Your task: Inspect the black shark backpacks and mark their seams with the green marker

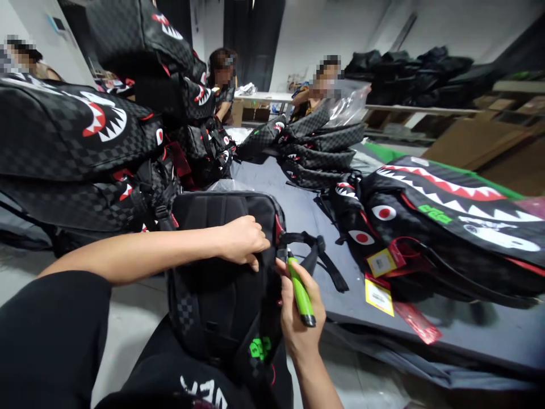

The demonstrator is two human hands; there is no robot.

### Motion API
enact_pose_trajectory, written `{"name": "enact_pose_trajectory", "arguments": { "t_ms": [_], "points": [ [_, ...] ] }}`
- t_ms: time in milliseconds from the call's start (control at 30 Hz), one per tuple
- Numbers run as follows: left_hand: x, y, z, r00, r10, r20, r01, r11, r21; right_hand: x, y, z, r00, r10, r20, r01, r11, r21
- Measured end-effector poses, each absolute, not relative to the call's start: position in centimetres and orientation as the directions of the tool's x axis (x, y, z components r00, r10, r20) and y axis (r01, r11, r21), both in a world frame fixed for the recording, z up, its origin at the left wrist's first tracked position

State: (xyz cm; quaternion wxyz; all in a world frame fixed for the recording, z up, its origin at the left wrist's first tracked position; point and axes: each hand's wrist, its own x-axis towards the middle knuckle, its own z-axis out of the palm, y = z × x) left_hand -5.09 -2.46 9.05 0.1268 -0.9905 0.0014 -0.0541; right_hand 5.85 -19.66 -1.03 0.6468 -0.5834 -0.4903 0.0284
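Black backpack [221, 295] stands upright on the person's lap, at the near edge of the grey table [306, 210], back panel facing the camera. Left hand [242, 241] is curled shut over the backpack's upper right edge, fingers pinching the fabric. Right hand [300, 309] is closed around a green tool [300, 292], held tilted with its tip up, right at that same edge and just below the left hand's fingertips. Cannot tell what kind of tool it is. The hands are almost touching. A black strap [315, 250] runs from the backpack's top right out onto the table, just beyond the tool tip.

On the table to the right lies a shark-mouth bag [447, 227], flat, with white teeth, red eyes and a green logo. Yellow tags [380, 278] and a red tag [419, 324] hang off its near side. Left of the backpack is a tall stack [76, 147] of checkered shark bags, close beside it. A lower pile [315, 153] of the same bags sits farther back on the table. Other people sit behind the piles. Cardboard [472, 142] lies far right, with dark bags heaped on a shelf [409, 68] behind it.
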Motion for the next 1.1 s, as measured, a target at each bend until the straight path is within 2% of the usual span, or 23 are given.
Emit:
{"name": "enact_pose_trajectory", "arguments": {
  "t_ms": [100,233,333,400,467,567,667,733,767,800,867,933,1033,1100],
  "points": [
    [-8.0,-6.8,13.3,0.974,0.069,0.218,0.124,-0.96,-0.251,5.1,-21.5,2.4,0.298,0.548,0.782,0.676,0.457,-0.578],
    [-11.2,-10.8,16.0,0.907,0.246,0.341,0.301,-0.946,-0.118,5.6,-22.3,5.9,0.107,0.438,0.893,0.739,0.565,-0.366],
    [-12.5,-10.8,13.1,0.893,0.4,0.207,0.413,-0.91,-0.02,7.3,-20.6,4.8,-0.044,0.438,0.898,0.795,0.56,-0.234],
    [-13.1,-9.8,9.8,0.874,0.481,0.069,0.483,-0.876,-0.008,8.4,-19.2,2.5,-0.159,0.508,0.847,0.819,0.547,-0.174],
    [-13.7,-9.0,6.8,0.856,0.516,0.028,0.517,-0.856,-0.019,9.0,-18.5,0.4,-0.17,0.572,0.802,0.836,0.514,-0.19],
    [-15.0,-8.6,4.5,0.896,0.428,0.113,0.436,-0.899,-0.046,8.1,-18.8,-1.1,-0.098,0.56,0.823,0.829,0.504,-0.244],
    [-16.3,-8.4,5.0,0.904,0.282,0.322,0.335,-0.934,-0.122,5.7,-19.2,-1.0,-0.149,0.521,0.84,0.773,0.591,-0.229],
    [-16.7,-7.8,5.9,0.828,0.296,0.476,0.399,-0.908,-0.129,4.1,-18.9,-1.1,-0.198,0.516,0.833,0.755,0.623,-0.206],
    [-16.6,-7.3,6.4,0.794,0.341,0.503,0.447,-0.889,-0.102,3.5,-18.5,-1.2,-0.197,0.516,0.834,0.765,0.613,-0.199],
    [-16.4,-6.7,6.8,0.783,0.401,0.476,0.485,-0.872,-0.062,2.9,-18.1,-1.4,-0.179,0.52,0.835,0.783,0.589,-0.199],
    [-15.4,-5.4,7.3,0.81,0.505,0.298,0.526,-0.851,0.014,2.0,-17.3,-1.8,-0.109,0.545,0.831,0.823,0.518,-0.231],
    [-14.0,-3.9,7.3,0.819,0.559,0.127,0.559,-0.828,0.043,1.1,-16.9,-2.2,-0.004,0.579,0.815,0.822,0.466,-0.326],
    [-12.2,-2.1,6.0,0.801,0.594,0.076,0.594,-0.804,0.023,0.1,-17.4,-2.7,0.138,0.622,0.771,0.75,0.443,-0.491],
    [-11.7,-1.4,4.8,0.812,0.579,0.08,0.579,-0.815,0.017,-0.2,-18.0,-3.0,0.136,0.643,0.754,0.737,0.442,-0.511]
  ]
}}
